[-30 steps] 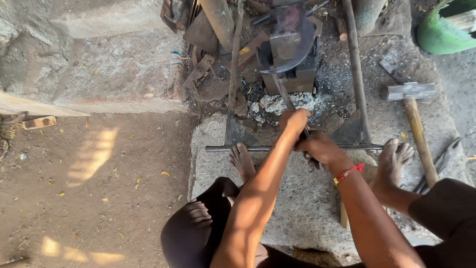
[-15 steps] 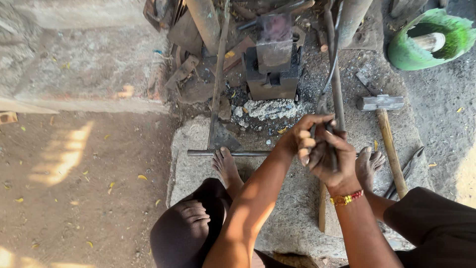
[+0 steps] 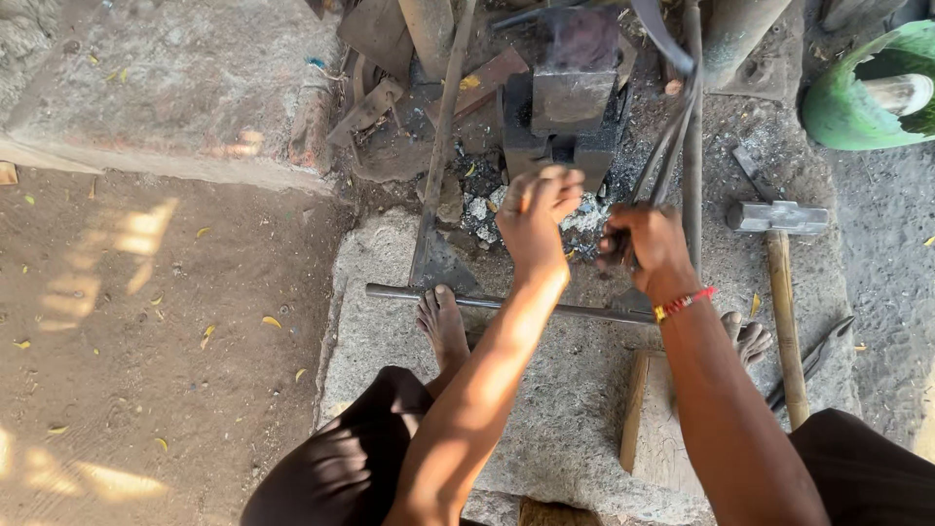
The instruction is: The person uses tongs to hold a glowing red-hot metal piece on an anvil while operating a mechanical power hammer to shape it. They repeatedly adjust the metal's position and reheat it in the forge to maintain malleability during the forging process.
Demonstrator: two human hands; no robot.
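Head view shows the right hand clamped on long tongs reaching toward the anvil ahead, while the left hand, beside it, is fisted shut on nothing I can make out.

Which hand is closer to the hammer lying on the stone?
Right. The right hand grips tongs just left of the hammer; the left hand is farther left.

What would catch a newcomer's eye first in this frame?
Two bare hands at centre: the right hand grips long dark tongs, the left hand is a closed fist beside it. Above them stands a dark metal block; a hammer lies to the right on the stone slab.
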